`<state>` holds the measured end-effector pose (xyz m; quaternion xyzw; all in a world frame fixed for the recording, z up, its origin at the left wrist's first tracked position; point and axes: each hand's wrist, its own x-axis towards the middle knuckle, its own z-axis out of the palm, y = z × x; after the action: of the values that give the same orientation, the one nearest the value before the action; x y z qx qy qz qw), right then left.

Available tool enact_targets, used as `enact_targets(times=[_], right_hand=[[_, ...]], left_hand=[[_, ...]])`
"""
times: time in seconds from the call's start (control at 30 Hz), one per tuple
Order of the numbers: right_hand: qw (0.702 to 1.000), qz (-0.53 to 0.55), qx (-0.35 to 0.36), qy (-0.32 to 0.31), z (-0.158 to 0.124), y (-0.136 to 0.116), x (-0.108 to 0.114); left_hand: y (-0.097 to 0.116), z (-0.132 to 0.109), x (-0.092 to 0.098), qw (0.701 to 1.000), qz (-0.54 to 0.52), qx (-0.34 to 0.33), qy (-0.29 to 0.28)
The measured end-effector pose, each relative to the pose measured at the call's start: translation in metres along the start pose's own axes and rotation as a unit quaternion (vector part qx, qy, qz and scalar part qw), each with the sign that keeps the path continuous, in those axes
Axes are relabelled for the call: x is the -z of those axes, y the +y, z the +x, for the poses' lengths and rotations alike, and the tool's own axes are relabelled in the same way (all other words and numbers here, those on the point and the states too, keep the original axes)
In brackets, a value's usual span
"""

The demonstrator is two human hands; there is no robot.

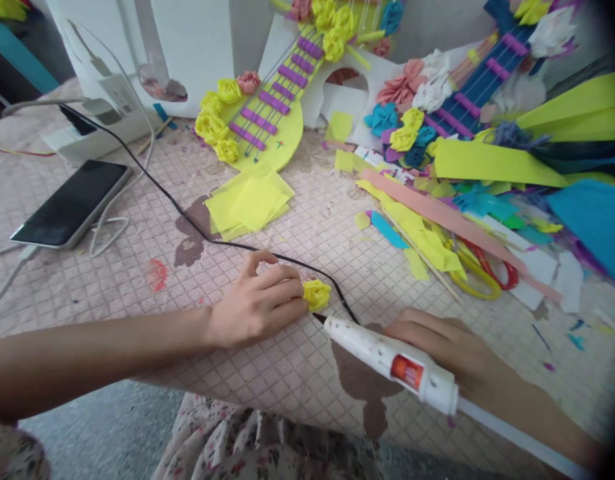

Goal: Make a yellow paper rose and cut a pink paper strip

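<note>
My left hand (265,300) rests low over the table, fingers curled together, its fingertips closed on the edge of a small yellow paper flower (316,295). In my right hand (437,340) is a white hot glue gun (377,350), lying on its side with a long glue stick out of its back end. The dark nozzle points left and sits just beside the flower's lower edge; whether they touch I cannot tell. The glue gun hides part of my right fingers. A black cord (227,244) runs from the glue gun's area across the table.
Square yellow paper sheets (250,203) lie beyond my left hand. A yellow paper guitar (275,130) with flowers and a blue one (482,87) lean at the back. Scissors (480,277) and paper strips (437,217) crowd the right. A phone (72,203) and power strip (100,110) are left.
</note>
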<state>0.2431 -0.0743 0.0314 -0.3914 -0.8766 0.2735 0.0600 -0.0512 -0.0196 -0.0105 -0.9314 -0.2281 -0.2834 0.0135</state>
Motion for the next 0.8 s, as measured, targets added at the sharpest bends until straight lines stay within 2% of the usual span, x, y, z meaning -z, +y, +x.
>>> enact_targets(times=[0.2,0.8], right_hand=[[0.998,-0.045,0.025,0.036,0.003,-0.001,-0.003],[0.999,-0.024,-0.012,0.020,0.013,-0.007,0.000]], left_hand=[[0.000,0.000,0.000,1.000,-0.007,0.011,0.000],[0.001,0.002,0.000,0.999,-0.021,0.031,-0.012]])
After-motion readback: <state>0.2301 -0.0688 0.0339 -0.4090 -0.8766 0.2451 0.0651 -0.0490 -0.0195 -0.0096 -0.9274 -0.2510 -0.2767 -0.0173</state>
